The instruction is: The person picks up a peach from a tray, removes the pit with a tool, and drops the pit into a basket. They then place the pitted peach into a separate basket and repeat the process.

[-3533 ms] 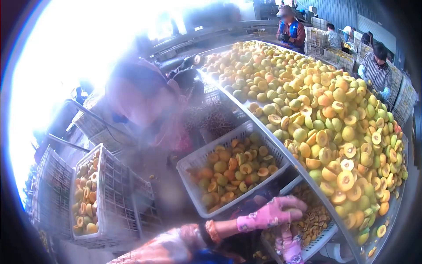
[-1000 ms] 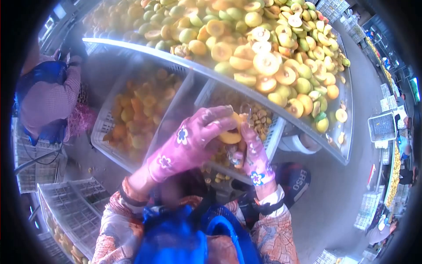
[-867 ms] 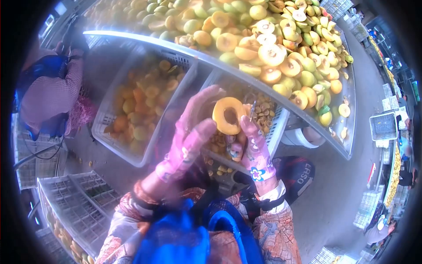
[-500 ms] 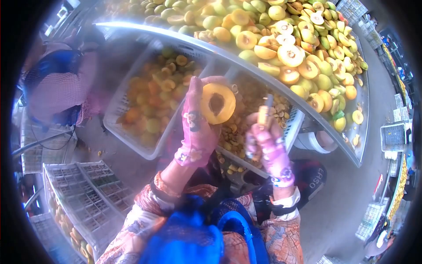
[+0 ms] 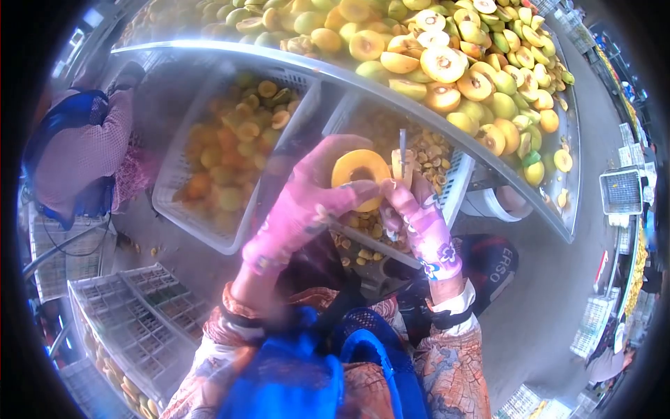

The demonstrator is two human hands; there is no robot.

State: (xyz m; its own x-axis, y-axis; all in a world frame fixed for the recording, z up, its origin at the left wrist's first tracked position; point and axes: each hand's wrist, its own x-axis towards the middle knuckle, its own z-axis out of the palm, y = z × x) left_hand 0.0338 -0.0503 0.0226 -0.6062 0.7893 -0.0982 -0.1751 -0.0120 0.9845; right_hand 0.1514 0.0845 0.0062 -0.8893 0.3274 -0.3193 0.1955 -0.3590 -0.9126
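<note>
My left hand [image 5: 300, 202], in a pink flowered glove, grips a yellow peach half [image 5: 359, 160] by its rim. Its cut face is turned up toward me, with a dark hollow in the middle. Close on the right, my right hand [image 5: 429, 230] is closed around a small tool [image 5: 401, 166] with a wooden handle and a narrow metal end pointing up; its exact kind is not clear. The right thumb and fingertips meet the lower right edge of the peach half. Beneath both hands is a white crate [image 5: 457, 199] of small brownish pits or scraps.
A metal-edged table [image 5: 307, 64] heaped with peach halves [image 5: 474, 85] spans the top. At left stands a white crate [image 5: 237, 241] of peach pieces, beside a person [image 5: 73, 150]. A white bucket [image 5: 481, 204] sits under the table; stacked crates [image 5: 132, 314] stand lower left.
My hands have come together. The left hand has turned and lowered the peach half slightly rightward; the right hand with the tool has moved left and now touches the fruit.
</note>
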